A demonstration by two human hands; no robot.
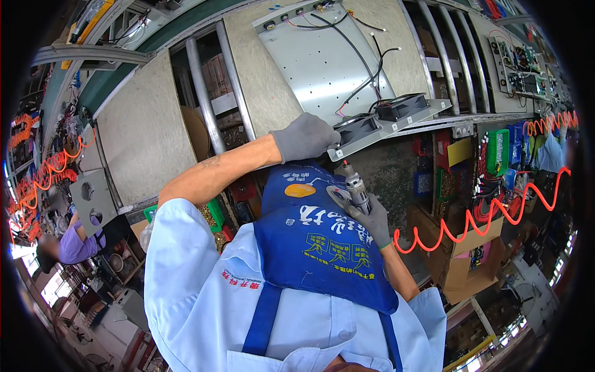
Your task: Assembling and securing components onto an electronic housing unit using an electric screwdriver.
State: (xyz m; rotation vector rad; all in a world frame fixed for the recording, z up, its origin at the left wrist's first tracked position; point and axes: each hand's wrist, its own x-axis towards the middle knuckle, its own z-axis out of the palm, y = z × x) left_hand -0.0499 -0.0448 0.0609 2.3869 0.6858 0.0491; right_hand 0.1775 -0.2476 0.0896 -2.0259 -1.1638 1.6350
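Note:
My left hand (306, 137), in a grey glove, is closed at the left end of a grey metal fan panel (365, 144). Two black cooling fans (401, 106) sit along that panel, which joins a flat metal chassis plate (322, 68) lying on the bench. Black cables (365, 84) trail over the plate. Just below the panel, my gloved right hand (372, 222) is wrapped round a silver air screwdriver (356, 187). Its tip points up toward the panel and stays apart from it.
A red coiled hose (458, 239) stretches right from beside my right hand. Metal rollers (207, 93) break up the bench top. Green parts bins (498, 152) and an open cardboard box (474, 263) stand at right. Another person (77, 242) is at far left, near a metal plate.

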